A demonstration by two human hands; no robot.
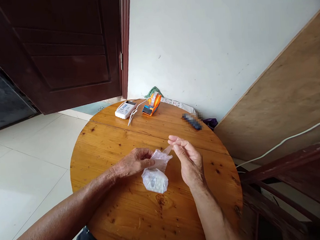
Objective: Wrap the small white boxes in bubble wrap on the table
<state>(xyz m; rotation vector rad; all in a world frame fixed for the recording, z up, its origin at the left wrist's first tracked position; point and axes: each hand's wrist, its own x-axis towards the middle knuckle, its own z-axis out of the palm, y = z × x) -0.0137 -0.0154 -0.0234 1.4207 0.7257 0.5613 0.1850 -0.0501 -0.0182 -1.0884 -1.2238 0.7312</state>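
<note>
A small translucent plastic bag (155, 180) with a pale item and a printed barcode inside lies over the middle of the round table. My left hand (137, 161) grips the gathered upper part of the bag between thumb and fingers. To the right, my right hand (188, 158) is closed in a pinch on a short strip of clear tape (167, 149). The strip reaches from those fingertips to the bag's top edge; whether it is stuck there I cannot tell.
On the wooden table (114, 211), an orange tape dispenser (153, 105) stands at the back beside a white device (125, 110) with a white cable (133, 115). A dark, partly blurred object (192, 121) lies at the back right. Behind are a wall (198, 40) and a brown door (70, 49).
</note>
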